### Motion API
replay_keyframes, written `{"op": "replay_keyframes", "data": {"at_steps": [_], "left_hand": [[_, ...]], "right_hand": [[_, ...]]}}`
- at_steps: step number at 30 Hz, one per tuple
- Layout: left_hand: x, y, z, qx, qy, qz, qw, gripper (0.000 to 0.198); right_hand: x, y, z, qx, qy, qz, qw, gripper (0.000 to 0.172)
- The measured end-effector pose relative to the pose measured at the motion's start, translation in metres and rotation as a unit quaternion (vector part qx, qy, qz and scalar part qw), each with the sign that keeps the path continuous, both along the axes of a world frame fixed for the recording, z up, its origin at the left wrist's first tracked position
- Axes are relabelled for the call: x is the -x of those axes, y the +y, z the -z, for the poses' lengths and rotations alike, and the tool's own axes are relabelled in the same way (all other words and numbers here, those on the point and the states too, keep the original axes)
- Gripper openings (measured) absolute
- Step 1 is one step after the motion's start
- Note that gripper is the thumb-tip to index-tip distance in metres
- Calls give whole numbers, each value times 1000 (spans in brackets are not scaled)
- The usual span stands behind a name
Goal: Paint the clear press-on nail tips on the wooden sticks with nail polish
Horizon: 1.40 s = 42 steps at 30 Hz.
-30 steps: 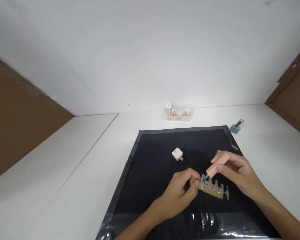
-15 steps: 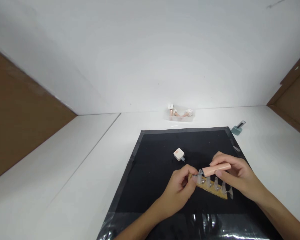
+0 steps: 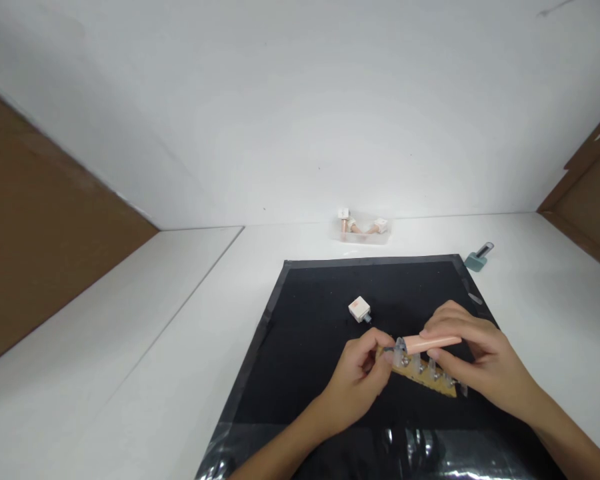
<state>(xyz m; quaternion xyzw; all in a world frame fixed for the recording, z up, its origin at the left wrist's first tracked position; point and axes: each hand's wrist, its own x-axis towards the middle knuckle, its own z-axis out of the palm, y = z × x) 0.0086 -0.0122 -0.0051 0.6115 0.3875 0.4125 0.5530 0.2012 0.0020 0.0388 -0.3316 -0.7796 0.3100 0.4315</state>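
My left hand (image 3: pixel 361 373) pinches the near end of a tan strip (image 3: pixel 423 377) that carries several clear nail tips standing in a row. In my right hand (image 3: pixel 473 363) lies a pink brush handle (image 3: pixel 427 343), held almost level, its tip touching the leftmost nail tip beside my left fingers. Both hands hover just above the black mat (image 3: pixel 310 347). A small white square bottle (image 3: pixel 359 309) stands on the mat a little beyond my left hand.
A clear tray (image 3: pixel 363 230) with small pink and white bottles sits by the back wall. A grey-green holder (image 3: pixel 476 259) stands off the mat's far right corner. Brown panels flank the white table left and right.
The pink brush handle has tipped from steeply upright to nearly level, its tip moving left along the strip to the end nail tip. My left hand stays on the strip.
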Motion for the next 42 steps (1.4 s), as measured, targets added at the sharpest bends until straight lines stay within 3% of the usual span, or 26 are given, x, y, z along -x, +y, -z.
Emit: {"op": "replay_keyframes", "data": {"at_steps": [19,31,42], "left_hand": [[-1,1,-1,-22,12,-14,1000,40],[-2,2,-2,-33,3,-10,999,39],[0,0,-2,-41,18,-16,999,37]], "right_hand": [[-3,0,-2,-75,-16,1,997,26],[-5,-1,0,-27,8,3,1000,28],[-3,-1,3,-5,-1,27,1000,17]]}}
